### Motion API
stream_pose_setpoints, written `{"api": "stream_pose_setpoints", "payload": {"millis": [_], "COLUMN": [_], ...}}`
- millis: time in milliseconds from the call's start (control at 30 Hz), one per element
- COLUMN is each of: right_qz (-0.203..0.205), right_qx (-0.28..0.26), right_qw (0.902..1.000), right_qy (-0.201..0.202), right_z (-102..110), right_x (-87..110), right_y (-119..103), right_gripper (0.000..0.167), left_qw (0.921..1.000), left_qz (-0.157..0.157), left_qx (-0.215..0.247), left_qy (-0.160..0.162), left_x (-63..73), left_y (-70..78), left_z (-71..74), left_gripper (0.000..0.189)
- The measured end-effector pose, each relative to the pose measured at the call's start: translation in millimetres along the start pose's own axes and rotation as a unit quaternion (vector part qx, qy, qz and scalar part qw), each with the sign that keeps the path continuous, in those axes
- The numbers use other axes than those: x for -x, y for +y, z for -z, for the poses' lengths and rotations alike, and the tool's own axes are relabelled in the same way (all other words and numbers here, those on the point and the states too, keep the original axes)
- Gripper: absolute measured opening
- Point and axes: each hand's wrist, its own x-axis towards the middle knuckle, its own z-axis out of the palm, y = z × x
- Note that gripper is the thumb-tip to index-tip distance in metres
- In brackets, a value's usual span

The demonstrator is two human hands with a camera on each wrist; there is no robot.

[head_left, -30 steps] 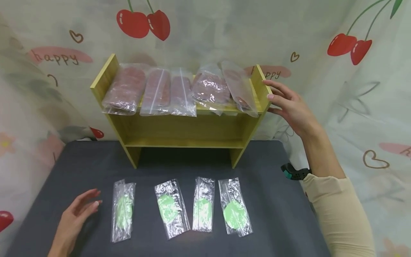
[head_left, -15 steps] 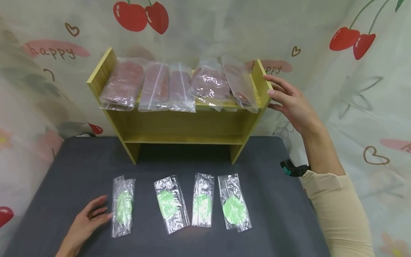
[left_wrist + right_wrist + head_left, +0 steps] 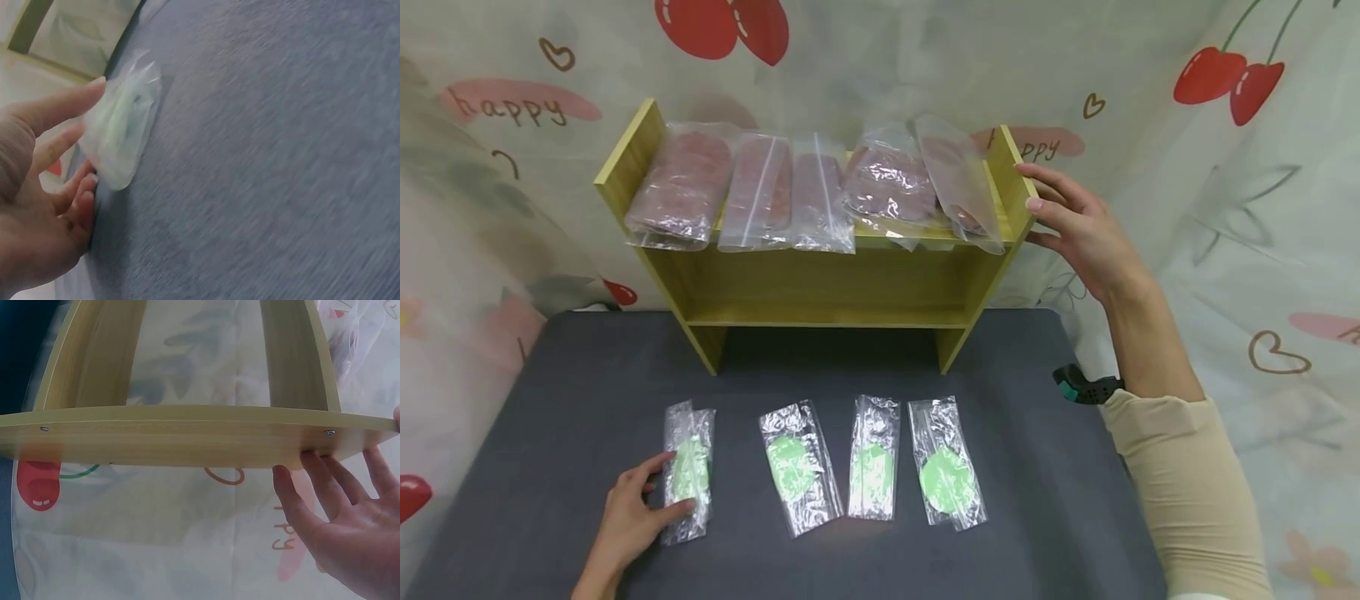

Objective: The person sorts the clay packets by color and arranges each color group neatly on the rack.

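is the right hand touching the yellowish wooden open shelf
Touching: the right wrist view shows the right hand with fingertips against the yellowish wooden shelf on its outer side, no gap visible.

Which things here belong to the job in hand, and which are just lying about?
Probably the job:
leftmost green packet at the left hand
three similar packets
wooden shelf the right hand touches

Probably just about:
untouched pinkish bags
printed backdrop

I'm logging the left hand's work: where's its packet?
In the head view, the packet lies leftmost of four on the dark table, by the left hand, in front of the wooden shelf.
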Motion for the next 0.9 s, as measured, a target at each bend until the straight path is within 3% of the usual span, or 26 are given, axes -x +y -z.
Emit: {"api": "stream_pose_setpoints", "payload": {"millis": [300,500,700,900], "right_qz": [0.003,0.004,0.005,0.005], "right_qx": [-0.003,0.004,0.008,0.005], "right_qw": [1.0,1.0,0.9999,0.9999], "right_qy": [0.005,0.008,0.008,0.009], "right_z": [-1.3,-1.4,-1.5,-3.4], "right_x": [0.2,1.7,1.6,-0.1], "right_y": [0.2,1.2,1.6,2.1], "right_gripper": [0.048,0.049,0.049,0.049], "left_qw": [0.9968,0.9948,0.9943,0.995], "left_qz": [0.008,-0.011,-0.025,-0.036], "left_qx": [-0.061,-0.097,-0.102,-0.08], "left_qy": [0.052,0.029,0.019,0.048], "left_x": [-3.2,-3.9,-4.8,-2.0], "left_y": [7.8,14.7,18.3,18.2], "left_z": [-15.5,-17.2,-17.9,-19.0], "left_gripper": [0.092,0.086,0.083,0.078]}}
